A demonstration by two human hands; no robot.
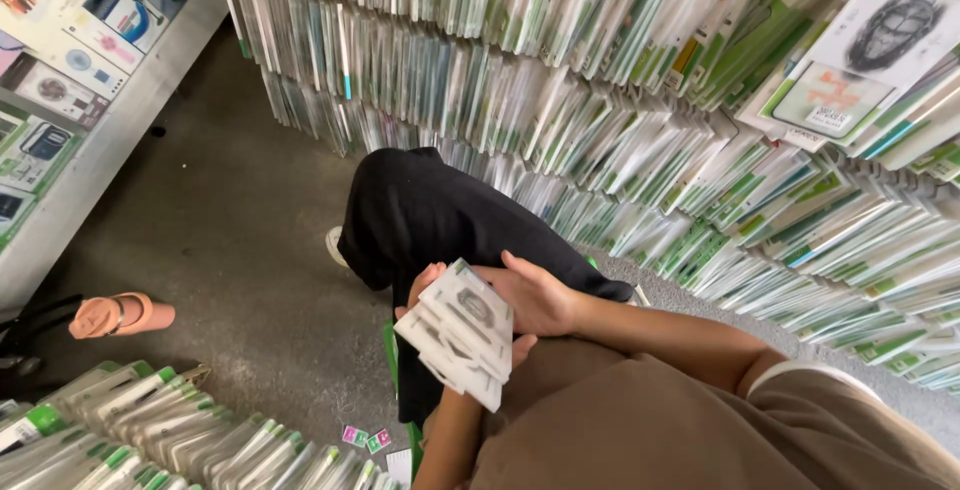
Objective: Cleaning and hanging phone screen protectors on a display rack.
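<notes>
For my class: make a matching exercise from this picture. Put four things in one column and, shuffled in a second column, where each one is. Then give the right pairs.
Things
1. stack of white packets
2. orange bottle
3. small pink and green cards
4. rows of green-and-white packets

Places
A. lying on its side on the grey floor, at the left
B. standing on edge along the shelves, upper right
C. held between the left hand and the right hand
D. loose on the floor, near the lower edge

Pairs: 1-C, 2-A, 3-D, 4-B
</notes>
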